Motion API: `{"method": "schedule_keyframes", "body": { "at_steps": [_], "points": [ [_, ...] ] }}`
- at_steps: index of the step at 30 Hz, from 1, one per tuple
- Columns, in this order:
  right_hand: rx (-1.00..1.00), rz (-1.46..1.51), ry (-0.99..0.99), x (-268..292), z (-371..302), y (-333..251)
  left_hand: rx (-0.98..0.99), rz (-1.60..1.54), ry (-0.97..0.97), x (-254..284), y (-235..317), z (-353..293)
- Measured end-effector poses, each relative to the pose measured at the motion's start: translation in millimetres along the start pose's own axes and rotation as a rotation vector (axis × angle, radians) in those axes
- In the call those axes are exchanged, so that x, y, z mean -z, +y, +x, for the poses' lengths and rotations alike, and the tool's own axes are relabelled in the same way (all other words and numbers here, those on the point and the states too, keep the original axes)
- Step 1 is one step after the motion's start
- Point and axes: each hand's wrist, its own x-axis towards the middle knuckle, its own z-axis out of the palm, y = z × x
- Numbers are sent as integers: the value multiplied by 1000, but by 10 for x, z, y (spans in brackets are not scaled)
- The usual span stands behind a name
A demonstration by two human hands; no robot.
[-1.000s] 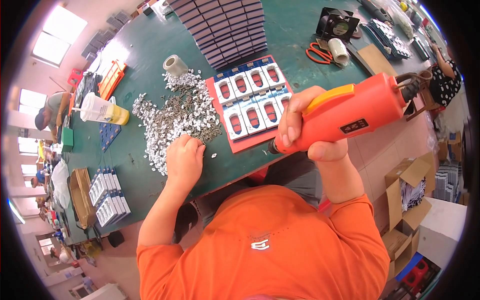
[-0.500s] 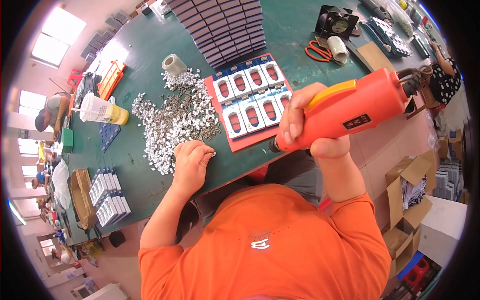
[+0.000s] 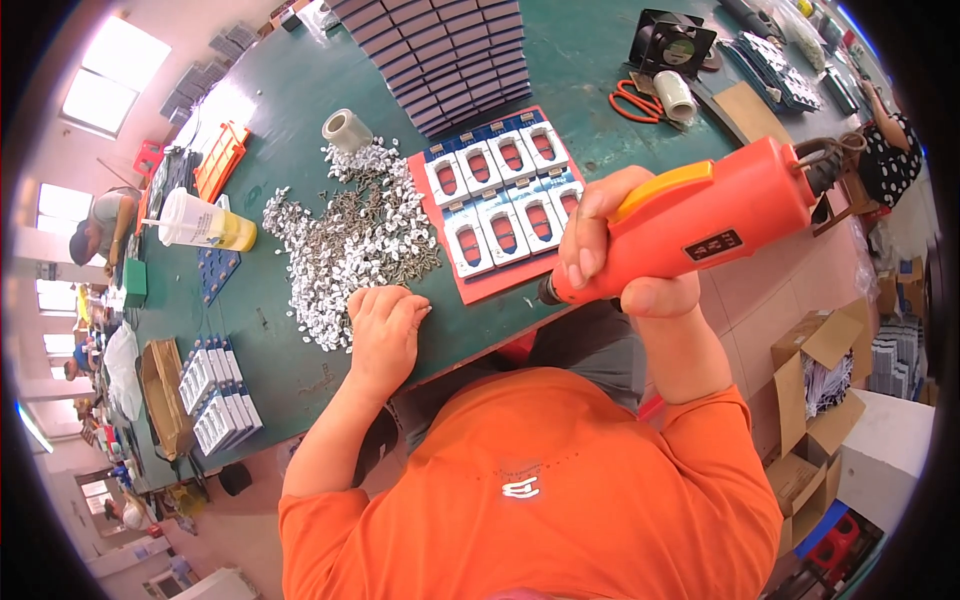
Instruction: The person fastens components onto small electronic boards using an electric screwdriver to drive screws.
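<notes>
My right hand is wrapped round a red electric screwdriver with a yellow lever. Its dark tip points down-left, near the right corner of a red board. On that board lie blue circuit boards topped with white oval-windowed housings, set in two rows. My left hand rests at the near edge of a heap of small white plastic pieces, its fingers drawn together in a pinch. Whatever those fingertips hold is too small to make out. Brown screws lie among the white pieces.
Behind the red board rises a tall stack of boards. A drink cup and more housings lie leftward. Orange scissors, a tape roll and a black fan sit far right. Other people are beyond the table.
My left hand has turned slightly, its fingers closing more together at the edge of the heap. The right hand and the screwdriver stay practically still.
</notes>
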Motion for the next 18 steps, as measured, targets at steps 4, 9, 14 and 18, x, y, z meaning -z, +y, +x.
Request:
{"method": "schedule_keyframes", "body": {
  "at_steps": [4, 9, 14, 18],
  "points": [
    [7, 10, 3, 14, -10, 1, -35, 29, -9, 13, 30, 6],
    [25, 16, 20, 46, -35, -16, -3, 12, -33, 74, 68, 28],
    [51, 23, 6, 92, -36, -73, 3, 32, -10, 40, 80, 81],
    [99, 26, 46, 86, -36, -181, -68, -102, -7, 65, 189, 548]
  ]
}}
